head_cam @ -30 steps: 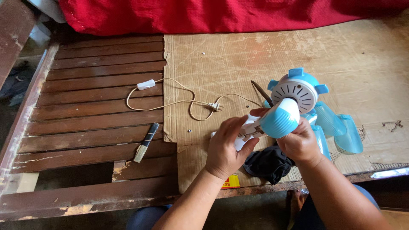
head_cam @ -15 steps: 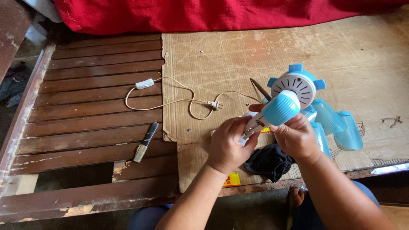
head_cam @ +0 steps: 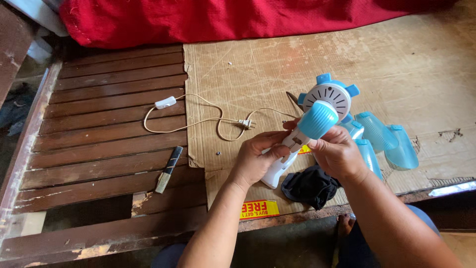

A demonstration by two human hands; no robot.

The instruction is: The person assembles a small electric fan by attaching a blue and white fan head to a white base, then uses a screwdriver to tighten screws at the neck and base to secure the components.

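Note:
I hold a small blue and white electric fan over a sheet of cardboard. My right hand grips its blue motor housing from the right. My left hand holds the white stand part just below the housing. Behind the housing lies a white round vented hub with blue tabs. Translucent blue fan blades lie to the right of my right hand. The fan's cream cord with a plug and inline switch trails left.
A black cloth lies under my hands. A brush with a black handle rests on the brown wooden slats. A red fabric lies along the far edge. A dark tool sticks out behind the hub. Small screws sit on the cardboard.
My left hand slid up along the white stand, exposing its lower end. The fan tilted slightly and shifted left in view as the camera moved.

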